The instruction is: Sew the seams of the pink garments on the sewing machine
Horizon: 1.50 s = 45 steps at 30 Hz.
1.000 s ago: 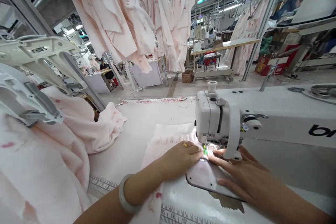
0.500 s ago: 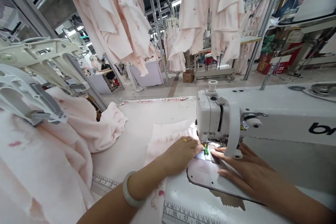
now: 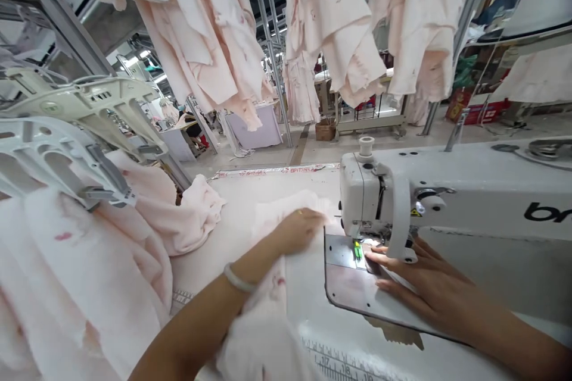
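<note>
My left hand (image 3: 300, 231), blurred by motion, wears a ring and a pale bangle (image 3: 239, 278). Its fingers are closed on the edge of a pale pink fabric piece (image 3: 274, 211), left of the needle area. The fabric trails under my left forearm towards the front edge. My right hand (image 3: 417, 283) lies with fingers stretched out beside the green-marked presser foot (image 3: 358, 250) of a white sewing machine (image 3: 482, 190). Its fingertips touch the metal plate (image 3: 346, 292); no fabric shows under them.
A hanger clamp (image 3: 67, 149) holds pink garment pieces (image 3: 120, 268) close on my left. More pink garments (image 3: 201, 30) hang overhead in front. A printed ruler (image 3: 344, 366) runs along the table front. A person (image 3: 193, 128) sits far back at left.
My left hand has drawn the fabric left and away from the presser foot, baring the metal plate. My right hand stays by the foot. The hanging garments appear shifted right.
</note>
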Tool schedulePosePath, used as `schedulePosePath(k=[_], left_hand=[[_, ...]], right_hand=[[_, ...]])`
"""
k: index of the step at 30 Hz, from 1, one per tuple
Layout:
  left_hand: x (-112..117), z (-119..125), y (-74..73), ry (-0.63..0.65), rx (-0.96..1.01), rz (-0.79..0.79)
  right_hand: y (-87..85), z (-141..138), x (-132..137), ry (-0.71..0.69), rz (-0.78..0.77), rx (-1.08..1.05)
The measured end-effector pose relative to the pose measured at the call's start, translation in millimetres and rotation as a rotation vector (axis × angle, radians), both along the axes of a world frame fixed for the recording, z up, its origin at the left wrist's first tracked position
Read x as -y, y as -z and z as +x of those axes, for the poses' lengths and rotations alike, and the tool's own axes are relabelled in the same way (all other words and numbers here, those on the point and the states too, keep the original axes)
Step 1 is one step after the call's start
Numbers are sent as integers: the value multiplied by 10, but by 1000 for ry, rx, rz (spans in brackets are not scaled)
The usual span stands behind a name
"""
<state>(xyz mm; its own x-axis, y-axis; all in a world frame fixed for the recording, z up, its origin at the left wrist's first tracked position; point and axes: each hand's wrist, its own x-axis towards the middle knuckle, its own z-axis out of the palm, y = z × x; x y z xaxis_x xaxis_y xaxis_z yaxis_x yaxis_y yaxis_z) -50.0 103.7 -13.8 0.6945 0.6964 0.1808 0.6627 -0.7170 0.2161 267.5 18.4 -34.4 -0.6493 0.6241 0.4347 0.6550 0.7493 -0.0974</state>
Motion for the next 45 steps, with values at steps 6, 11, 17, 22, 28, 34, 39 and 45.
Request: schedulePosePath(k=[6,11,17,22,28,34,39,45], left_hand=[[-421,-541,-204,-297,-3,-29],[116,-327,-294,-237,8,-123],[922,237,-369,-74,2,-356],[1034,507,-470,-205,162,-643],[916,573,-447,-249,411,-801],[868,530,-439,-229,576,-848],[867,552,-345,-303,652,-798],[882,616,-273,-316,431,-599]], right_hand=[[-2,26,-9,-2,-4,2],[-9,-20,55,-92,-98,-26],[-69,-149,206,-125,-210,-146],[-130,-204,282,-14,-441,-319],[-93,-310,311,105,-800,-431],[-184,-401,407,5,-1055,-647],[-99,-338,401,19,-621,-466],[-112,-295,362,-154,-155,-229]])
